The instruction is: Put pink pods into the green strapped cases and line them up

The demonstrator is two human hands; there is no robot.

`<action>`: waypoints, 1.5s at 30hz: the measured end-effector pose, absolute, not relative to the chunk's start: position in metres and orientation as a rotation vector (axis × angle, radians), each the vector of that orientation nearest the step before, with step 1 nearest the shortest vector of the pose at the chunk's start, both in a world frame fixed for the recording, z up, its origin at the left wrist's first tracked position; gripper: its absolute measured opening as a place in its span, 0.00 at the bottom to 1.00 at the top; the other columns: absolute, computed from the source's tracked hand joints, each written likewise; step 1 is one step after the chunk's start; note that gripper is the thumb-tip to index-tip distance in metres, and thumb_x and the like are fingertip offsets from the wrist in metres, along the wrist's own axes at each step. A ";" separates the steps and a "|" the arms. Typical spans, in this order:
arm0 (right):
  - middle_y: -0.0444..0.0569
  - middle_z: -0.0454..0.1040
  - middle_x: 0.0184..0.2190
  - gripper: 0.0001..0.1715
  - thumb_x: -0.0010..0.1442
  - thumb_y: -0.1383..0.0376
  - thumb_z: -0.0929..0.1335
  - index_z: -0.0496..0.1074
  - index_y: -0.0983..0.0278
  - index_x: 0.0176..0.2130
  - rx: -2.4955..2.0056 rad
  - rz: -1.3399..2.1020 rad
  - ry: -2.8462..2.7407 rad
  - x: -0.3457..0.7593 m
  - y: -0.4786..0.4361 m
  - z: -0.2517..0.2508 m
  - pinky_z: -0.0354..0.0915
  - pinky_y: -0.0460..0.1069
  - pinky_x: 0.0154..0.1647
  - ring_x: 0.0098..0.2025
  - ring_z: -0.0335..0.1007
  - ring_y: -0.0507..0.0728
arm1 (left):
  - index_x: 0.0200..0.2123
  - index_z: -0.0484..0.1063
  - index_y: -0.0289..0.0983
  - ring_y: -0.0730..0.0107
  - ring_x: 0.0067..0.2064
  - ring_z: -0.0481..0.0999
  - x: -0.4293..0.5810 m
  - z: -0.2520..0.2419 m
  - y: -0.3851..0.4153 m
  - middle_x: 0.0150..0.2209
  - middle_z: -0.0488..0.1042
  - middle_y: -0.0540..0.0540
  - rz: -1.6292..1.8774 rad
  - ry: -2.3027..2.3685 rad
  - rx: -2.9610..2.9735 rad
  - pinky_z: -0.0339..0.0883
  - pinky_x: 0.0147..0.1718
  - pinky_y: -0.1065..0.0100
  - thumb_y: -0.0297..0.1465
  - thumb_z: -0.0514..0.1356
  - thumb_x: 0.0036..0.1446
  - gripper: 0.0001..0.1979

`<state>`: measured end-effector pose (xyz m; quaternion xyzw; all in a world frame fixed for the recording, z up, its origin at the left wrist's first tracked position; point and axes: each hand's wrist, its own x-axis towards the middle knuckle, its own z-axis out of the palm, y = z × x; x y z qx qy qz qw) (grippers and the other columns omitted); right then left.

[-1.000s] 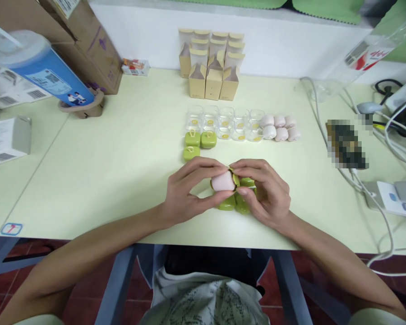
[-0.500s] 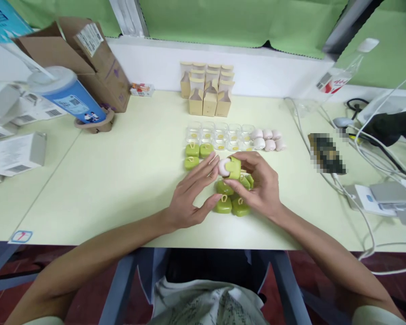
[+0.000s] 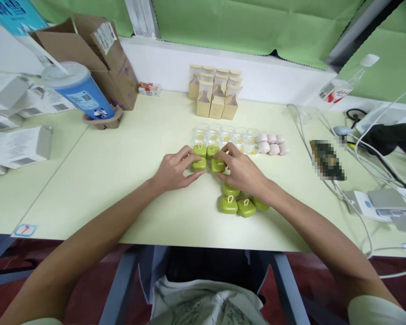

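Fingers [image 3: 228, 153] of the right hand [image 3: 240, 174] pinch a green case [image 3: 217, 165] mid-tabletop, just behind the loose pile [image 3: 237, 205] of green ones. Left hand [image 3: 174, 171] curls against the neighbour case [image 3: 199, 164], touching it, but can't tell if it's gripping. Clear cases [image 3: 223, 134] and pink bits [image 3: 272, 144] sit toward the back edge.

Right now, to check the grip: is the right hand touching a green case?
Touching. The head view shows the right hand with its fingertips laid on the near-right green case of the block of four; no gap shows between them.
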<state>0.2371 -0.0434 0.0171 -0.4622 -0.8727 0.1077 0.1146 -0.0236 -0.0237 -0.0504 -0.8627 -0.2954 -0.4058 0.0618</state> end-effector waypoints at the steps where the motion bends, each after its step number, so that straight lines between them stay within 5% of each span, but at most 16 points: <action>1: 0.60 0.70 0.58 0.22 0.63 0.68 0.73 0.75 0.64 0.56 -1.330 0.315 -2.564 0.237 -0.042 0.016 0.70 0.55 0.39 0.37 0.73 0.58 | 0.48 0.75 0.38 0.75 0.28 0.75 -0.024 -0.052 -0.024 0.43 0.78 0.44 -1.220 -0.905 -2.622 0.66 0.25 0.70 0.43 0.67 0.67 0.16; 16: 0.61 0.70 0.57 0.18 0.68 0.66 0.71 0.74 0.65 0.57 -1.272 0.330 -2.551 0.235 -0.039 0.006 0.71 0.56 0.40 0.38 0.73 0.59 | 0.47 0.75 0.38 0.73 0.30 0.76 -0.023 -0.052 -0.021 0.44 0.79 0.43 -1.211 -0.808 -2.619 0.64 0.24 0.71 0.37 0.69 0.66 0.12; 26: 0.61 0.70 0.59 0.31 0.69 0.58 0.73 0.67 0.61 0.67 -1.301 0.364 -2.507 0.244 -0.041 0.019 0.73 0.57 0.38 0.38 0.76 0.61 | 0.48 0.75 0.40 0.72 0.30 0.75 -0.025 -0.054 -0.018 0.43 0.77 0.44 -1.202 -0.935 -2.619 0.66 0.24 0.69 0.48 0.68 0.66 0.19; 34: 0.58 0.72 0.59 0.22 0.66 0.62 0.76 0.75 0.61 0.58 -1.255 0.363 -2.570 0.249 -0.040 0.012 0.72 0.56 0.41 0.39 0.76 0.60 | 0.48 0.74 0.39 0.71 0.32 0.75 -0.023 -0.051 -0.018 0.43 0.75 0.43 -1.215 -0.840 -2.588 0.68 0.25 0.70 0.49 0.70 0.64 0.22; 41: 0.57 0.75 0.51 0.09 0.69 0.70 0.68 0.78 0.65 0.48 -1.146 0.457 -2.500 0.248 -0.033 0.007 0.73 0.56 0.47 0.41 0.75 0.59 | 0.47 0.75 0.39 0.69 0.33 0.75 -0.022 -0.052 -0.017 0.43 0.75 0.42 -1.189 -0.810 -2.600 0.67 0.25 0.69 0.47 0.70 0.65 0.19; 45: 0.57 0.74 0.52 0.10 0.70 0.66 0.71 0.78 0.64 0.51 -1.145 0.489 -2.478 0.249 -0.034 0.007 0.73 0.56 0.45 0.39 0.75 0.58 | 0.45 0.77 0.40 0.69 0.33 0.75 -0.024 -0.055 -0.017 0.43 0.76 0.42 -1.189 -0.881 -2.641 0.67 0.25 0.69 0.49 0.70 0.64 0.19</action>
